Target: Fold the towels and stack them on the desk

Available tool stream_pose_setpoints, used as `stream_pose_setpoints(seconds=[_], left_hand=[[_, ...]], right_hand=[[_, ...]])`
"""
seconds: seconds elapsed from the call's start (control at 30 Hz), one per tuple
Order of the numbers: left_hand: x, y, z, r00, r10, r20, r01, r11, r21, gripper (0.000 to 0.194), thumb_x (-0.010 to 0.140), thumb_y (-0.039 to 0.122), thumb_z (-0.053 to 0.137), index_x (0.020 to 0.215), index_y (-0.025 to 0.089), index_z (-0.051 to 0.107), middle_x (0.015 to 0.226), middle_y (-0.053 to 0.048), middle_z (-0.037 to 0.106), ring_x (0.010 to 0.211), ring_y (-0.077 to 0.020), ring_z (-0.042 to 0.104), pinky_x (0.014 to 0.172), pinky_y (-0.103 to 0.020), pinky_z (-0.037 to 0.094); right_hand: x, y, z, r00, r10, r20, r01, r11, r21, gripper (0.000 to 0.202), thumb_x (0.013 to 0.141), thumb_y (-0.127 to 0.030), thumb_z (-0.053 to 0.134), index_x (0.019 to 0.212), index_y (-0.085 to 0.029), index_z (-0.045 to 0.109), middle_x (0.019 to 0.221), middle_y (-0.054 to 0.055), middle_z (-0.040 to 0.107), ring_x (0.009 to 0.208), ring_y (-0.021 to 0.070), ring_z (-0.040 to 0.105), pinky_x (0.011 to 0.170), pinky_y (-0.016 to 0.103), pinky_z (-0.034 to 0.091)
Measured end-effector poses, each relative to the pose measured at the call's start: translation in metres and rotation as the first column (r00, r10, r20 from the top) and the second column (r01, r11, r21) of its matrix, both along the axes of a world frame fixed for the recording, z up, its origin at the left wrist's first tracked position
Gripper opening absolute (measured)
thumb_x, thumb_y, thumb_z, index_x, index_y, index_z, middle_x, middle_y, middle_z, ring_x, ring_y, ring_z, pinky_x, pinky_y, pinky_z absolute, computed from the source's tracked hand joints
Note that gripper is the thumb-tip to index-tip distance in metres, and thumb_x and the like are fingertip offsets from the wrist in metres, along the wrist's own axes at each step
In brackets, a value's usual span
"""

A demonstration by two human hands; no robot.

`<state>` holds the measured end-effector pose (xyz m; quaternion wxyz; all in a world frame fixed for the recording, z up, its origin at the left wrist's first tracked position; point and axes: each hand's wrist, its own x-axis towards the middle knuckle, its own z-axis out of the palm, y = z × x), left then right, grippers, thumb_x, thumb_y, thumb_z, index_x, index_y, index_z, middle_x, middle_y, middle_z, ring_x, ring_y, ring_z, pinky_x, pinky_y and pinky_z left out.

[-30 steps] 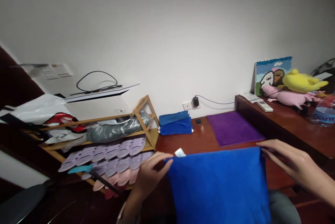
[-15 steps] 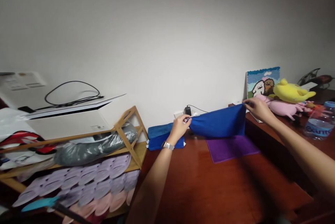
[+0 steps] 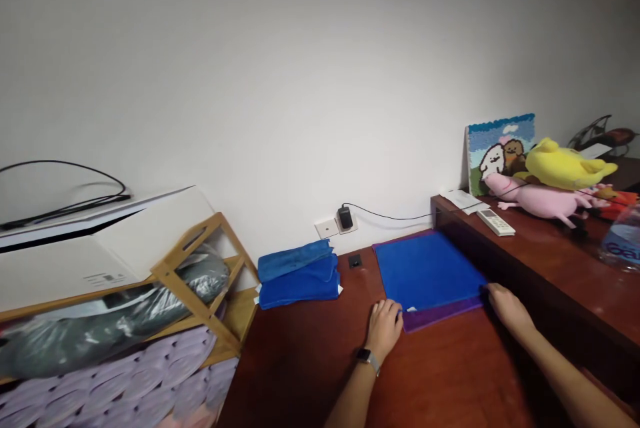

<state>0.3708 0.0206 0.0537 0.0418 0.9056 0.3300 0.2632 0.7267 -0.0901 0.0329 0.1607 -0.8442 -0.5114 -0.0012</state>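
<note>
A blue cloth (image 3: 427,271) lies spread flat on the reddish-brown table, on top of a purple cloth (image 3: 443,315) that shows along the front and back edges. At the blue cloth's near left corner, my left hand (image 3: 386,328), with a watch on the wrist, has its fingers closed on the edge. My right hand (image 3: 509,308) pinches the near right corner. To the left, folded blue cloths (image 3: 299,276) lie in a small stack by the wall, with white tags at their edges.
A raised ledge (image 3: 560,261) borders the table's right side, carrying a remote control (image 3: 496,222), plush toys (image 3: 537,203), a dog picture (image 3: 501,155) and a plastic bottle (image 3: 624,241). A charger (image 3: 345,217) is plugged into the wall. Left stands a wooden rack (image 3: 190,281) with lilac shoes.
Both hands have come down and nearer with the blue cloth, which was held up and now lies flat over the purple one. The view has shifted slightly to the right.
</note>
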Motion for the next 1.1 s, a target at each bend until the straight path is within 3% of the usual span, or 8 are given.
stream_pose_setpoints(seconds=[0.1, 0.27, 0.43, 0.57, 0.7, 0.83, 0.97, 1.1], left_hand=[[-0.002, -0.008, -0.016, 1.0, 0.015, -0.018, -0.015, 0.999, -0.037, 0.021, 0.095, 0.011, 0.058, 0.107, 0.022, 0.071, 0.107, -0.005, 0.073, 0.099, -0.0231, 0.065, 0.09, -0.039, 0.05], [-0.049, -0.028, -0.017, 0.996, -0.082, -0.042, 0.079, 0.995, -0.069, 0.034, 0.096, 0.017, 0.059, 0.127, 0.029, 0.067, 0.13, -0.004, 0.07, 0.119, -0.0212, 0.063, 0.106, -0.04, 0.05], [-0.187, -0.055, -0.025, 0.987, 0.156, -0.038, -0.156, 0.988, -0.001, 0.033, 0.097, 0.02, 0.055, 0.125, 0.028, 0.07, 0.13, -0.006, 0.071, 0.12, -0.0239, 0.065, 0.105, -0.045, 0.053], [-0.287, -0.066, -0.032, 0.917, 0.398, 0.025, -0.398, 0.913, 0.086, 0.031, 0.098, 0.021, 0.049, 0.119, 0.024, 0.072, 0.12, -0.008, 0.075, 0.112, -0.0251, 0.07, 0.097, -0.046, 0.058], [-0.309, -0.073, -0.032, 0.877, 0.477, 0.056, -0.479, 0.877, 0.039, 0.032, 0.097, 0.019, 0.049, 0.12, 0.023, 0.07, 0.122, -0.007, 0.073, 0.115, -0.0244, 0.067, 0.1, -0.045, 0.057], [-0.3, -0.078, -0.027, 0.866, 0.498, 0.046, -0.497, 0.867, -0.031, 0.033, 0.095, 0.017, 0.05, 0.121, 0.024, 0.07, 0.124, -0.008, 0.071, 0.117, -0.0266, 0.064, 0.102, -0.048, 0.054], [-0.301, -0.082, -0.028, 0.859, 0.509, 0.053, -0.506, 0.861, -0.053, 0.035, 0.094, 0.015, 0.049, 0.122, 0.025, 0.068, 0.125, -0.008, 0.07, 0.118, -0.0284, 0.063, 0.102, -0.05, 0.054], [-0.303, -0.081, -0.038, 0.846, 0.529, 0.062, -0.524, 0.848, -0.081, 0.038, 0.093, 0.017, 0.051, 0.126, 0.027, 0.066, 0.129, -0.008, 0.068, 0.121, -0.0303, 0.061, 0.106, -0.053, 0.051]], right_hand=[[0.008, -0.006, -0.027, 0.997, 0.056, 0.059, -0.06, 0.996, 0.068, 0.046, 0.094, -0.012, 0.036, 0.119, -0.016, 0.074, 0.125, 0.014, 0.073, 0.115, 0.0251, 0.07, 0.097, 0.034, 0.054], [-0.004, -0.022, -0.029, 0.981, 0.017, 0.194, -0.034, 0.996, 0.08, 0.049, 0.088, -0.017, 0.039, 0.124, -0.021, 0.073, 0.137, 0.013, 0.069, 0.117, 0.0342, 0.066, 0.094, 0.05, 0.055], [-0.061, -0.046, -0.03, 0.968, 0.023, 0.249, -0.081, 0.971, 0.223, 0.049, 0.089, -0.026, 0.042, 0.129, -0.022, 0.069, 0.144, 0.015, 0.062, 0.117, 0.0368, 0.064, 0.093, 0.054, 0.054], [-0.157, -0.034, -0.023, 0.926, 0.333, 0.177, -0.372, 0.881, 0.291, 0.038, 0.097, -0.033, 0.039, 0.108, -0.021, 0.074, 0.123, 0.014, 0.07, 0.106, 0.0309, 0.067, 0.092, 0.047, 0.055], [-0.277, 0.02, 0.002, 0.81, 0.585, 0.045, -0.577, 0.78, 0.241, 0.032, 0.099, -0.026, 0.04, 0.103, -0.023, 0.072, 0.112, 0.01, 0.071, 0.104, 0.024, 0.068, 0.093, 0.036, 0.055], [-0.36, 0.099, 0.042, 0.787, 0.616, -0.029, -0.609, 0.784, 0.118, 0.032, 0.099, -0.023, 0.042, 0.111, -0.022, 0.072, 0.121, 0.01, 0.068, 0.111, 0.0215, 0.066, 0.088, 0.03, 0.054], [-0.391, 0.185, 0.073, 0.811, 0.585, -0.013, -0.582, 0.809, 0.081, 0.035, 0.099, -0.019, 0.044, 0.119, -0.019, 0.072, 0.144, 0.012, 0.056, 0.125, 0.0222, 0.058, 0.098, 0.031, 0.049], [-0.4, 0.253, 0.087, 0.834, 0.551, 0.028, -0.551, 0.832, 0.055, 0.037, 0.097, -0.017, 0.049, 0.13, -0.019, 0.066, 0.146, 0.014, 0.054, 0.122, 0.024, 0.058, 0.101, 0.034, 0.046]])
